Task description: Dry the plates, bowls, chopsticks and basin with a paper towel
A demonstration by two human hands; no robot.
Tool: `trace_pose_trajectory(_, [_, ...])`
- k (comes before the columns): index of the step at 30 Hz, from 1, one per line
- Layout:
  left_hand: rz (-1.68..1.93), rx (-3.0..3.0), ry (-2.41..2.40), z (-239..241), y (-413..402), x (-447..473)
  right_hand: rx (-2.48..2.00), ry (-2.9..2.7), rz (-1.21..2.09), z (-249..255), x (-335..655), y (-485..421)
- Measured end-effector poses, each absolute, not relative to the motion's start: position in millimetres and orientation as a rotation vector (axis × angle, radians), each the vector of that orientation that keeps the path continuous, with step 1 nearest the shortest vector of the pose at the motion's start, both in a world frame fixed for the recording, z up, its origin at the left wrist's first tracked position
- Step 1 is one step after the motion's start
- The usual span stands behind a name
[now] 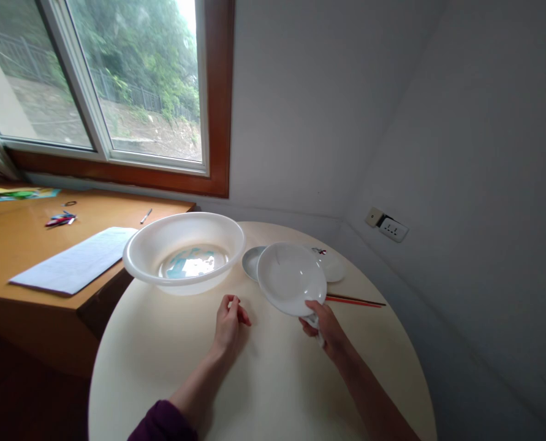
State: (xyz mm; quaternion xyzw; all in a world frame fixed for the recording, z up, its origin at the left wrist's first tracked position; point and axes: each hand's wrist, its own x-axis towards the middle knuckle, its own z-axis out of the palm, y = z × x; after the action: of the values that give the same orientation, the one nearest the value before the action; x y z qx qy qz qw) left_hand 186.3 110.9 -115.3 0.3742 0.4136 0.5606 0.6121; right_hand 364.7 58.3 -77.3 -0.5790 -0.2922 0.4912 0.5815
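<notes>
My right hand [326,327] grips the near right rim of a shallow white bowl [291,278], thumb on the inner edge. The bowl is tilted towards me and looks empty, apart from a faint thin mark inside. Under the rim, in the same hand, a small white piece [319,337] sticks out; it resembles a spoon handle, but most of it is hidden. My left hand [229,321] is loosely curled with nothing visible in it, just above or on the table, between the bowl and a large translucent plastic basin [139,267]. Clear, shiny water seems to lie in the basin.
Behind the bowl, a white dish [250,263] and a white plate [334,269] lie on the round cream table [162,367]. Reddish chopsticks [358,301] rest at right. A wooden desk [102,211] with papers [75,260] and pens [61,219] adjoins at left. Walls border the far right.
</notes>
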Motion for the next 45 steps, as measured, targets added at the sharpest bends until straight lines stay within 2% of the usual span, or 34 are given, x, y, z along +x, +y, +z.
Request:
trace_pose_trajectory(7, [1.275,0.894,0.96,-120.0,111.5,187.2,-1.364,-0.678,1.052,-88.0,362.7,126.5])
trace_pose_trajectory(19, [1.27,0.907,0.968,-121.6,112.2,189.0,-1.369,-0.653,1.078,-115.2,348.7,165.7])
trace_pose_trajectory(45, [1.253,0.969,0.995,-123.0,113.4,186.6,-1.448,-0.73,1.036,-122.3,350.1,173.7])
